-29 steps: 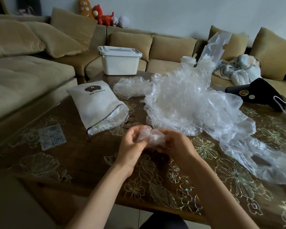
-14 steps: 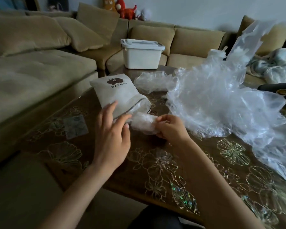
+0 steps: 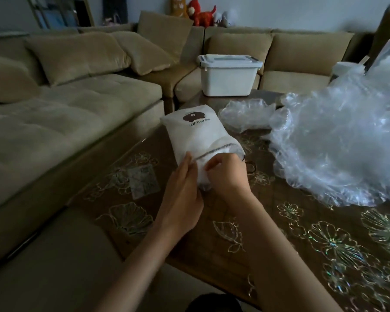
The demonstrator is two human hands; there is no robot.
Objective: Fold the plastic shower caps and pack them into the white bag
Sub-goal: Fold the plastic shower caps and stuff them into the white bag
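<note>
The white bag with a dark logo lies on the table, its zip mouth facing me. My left hand rests with straight fingers against the left edge of that mouth. My right hand has its fingers curled round a folded shower cap and holds it at the bag's mouth, partly inside. A large heap of loose clear shower caps covers the right side of the table. One separate cap lies just behind the bag.
The glass-topped table has a gold flower pattern. A white lidded box stands at its far edge. A beige sofa runs along the left and back. A small square patch lies left of my hands.
Both hands moved forward to the bag. My right hand carried the folded cap from in front of me into the bag's mouth, and my left hand came to rest on the bag's edge.
</note>
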